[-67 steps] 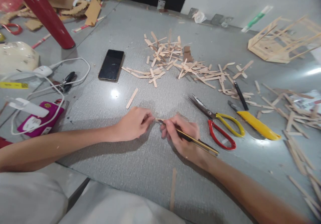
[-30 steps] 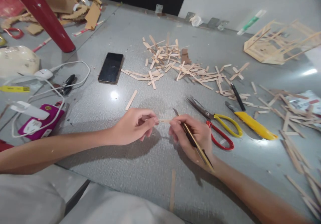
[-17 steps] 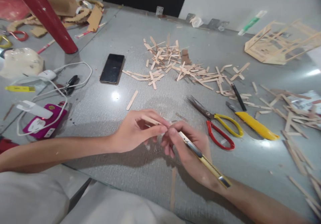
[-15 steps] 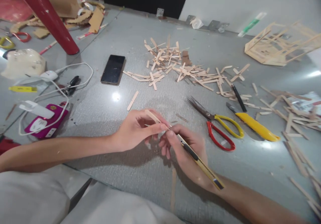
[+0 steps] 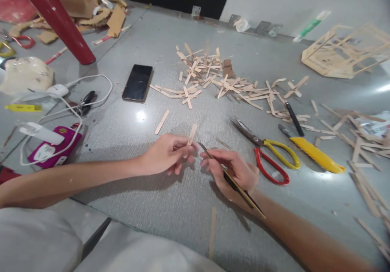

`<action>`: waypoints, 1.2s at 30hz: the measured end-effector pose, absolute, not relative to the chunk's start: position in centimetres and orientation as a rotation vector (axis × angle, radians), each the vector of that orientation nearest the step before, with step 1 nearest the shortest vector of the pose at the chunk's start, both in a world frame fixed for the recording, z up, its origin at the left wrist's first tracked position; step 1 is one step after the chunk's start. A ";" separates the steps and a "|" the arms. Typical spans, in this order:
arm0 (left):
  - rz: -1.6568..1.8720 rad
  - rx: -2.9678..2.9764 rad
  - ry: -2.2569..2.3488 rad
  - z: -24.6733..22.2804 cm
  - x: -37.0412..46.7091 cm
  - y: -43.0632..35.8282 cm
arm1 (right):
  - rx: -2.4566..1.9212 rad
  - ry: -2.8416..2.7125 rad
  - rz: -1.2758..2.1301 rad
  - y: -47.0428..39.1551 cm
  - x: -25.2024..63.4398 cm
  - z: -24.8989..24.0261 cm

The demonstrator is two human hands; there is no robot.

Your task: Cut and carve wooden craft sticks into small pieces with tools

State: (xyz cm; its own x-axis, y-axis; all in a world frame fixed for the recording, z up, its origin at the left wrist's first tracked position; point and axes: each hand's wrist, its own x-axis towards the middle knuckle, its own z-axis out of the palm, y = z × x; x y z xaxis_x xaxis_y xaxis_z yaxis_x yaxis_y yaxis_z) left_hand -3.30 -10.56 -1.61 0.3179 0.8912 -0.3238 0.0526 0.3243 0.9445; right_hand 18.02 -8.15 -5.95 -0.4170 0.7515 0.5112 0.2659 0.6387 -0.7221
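Note:
Between the fingertips of my left hand (image 5: 167,154) is a short wooden stick (image 5: 192,133), its free end pointing away from me. My right hand (image 5: 233,170) grips a slim utility knife (image 5: 240,190), with the blade tip just right of the stick and apart from it. Beyond my left hand a loose wooden stick (image 5: 162,122) lies on the table. Scissors (image 5: 260,144) with one red and one yellow handle lie right of my right hand, beside a yellow-handled cutter (image 5: 319,155).
A pile of wooden sticks (image 5: 198,66) spreads across the far middle. A phone (image 5: 137,82) lies left of it. At the left are a purple power strip (image 5: 55,146), white cable and red tube (image 5: 57,24). A stick-built frame (image 5: 329,60) stands far right.
My hands have drawn apart. The knife has come off the stick and turned, and the stick in my left hand now points more directly away. The view has shifted slightly.

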 end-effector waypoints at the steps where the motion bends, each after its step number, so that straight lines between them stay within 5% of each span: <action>1: 0.697 1.115 1.106 -1.6 -3.4 -10.5 | -0.761 -1.991 0.707 -8.2 18.1 -6.1; 36: 0.659 1.352 1.242 -1.8 -3.1 -10.9 | -0.656 -2.227 0.581 -8.2 17.5 -4.2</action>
State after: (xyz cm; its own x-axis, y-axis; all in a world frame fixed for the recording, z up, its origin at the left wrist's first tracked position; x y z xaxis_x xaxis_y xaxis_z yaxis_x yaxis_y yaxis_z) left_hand -3.11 -10.88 -1.75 0.2875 0.9187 -0.2707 0.2911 0.1854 0.9385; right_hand 17.48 -8.20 -4.24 -0.6025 0.6075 0.5176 0.2770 0.7674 -0.5782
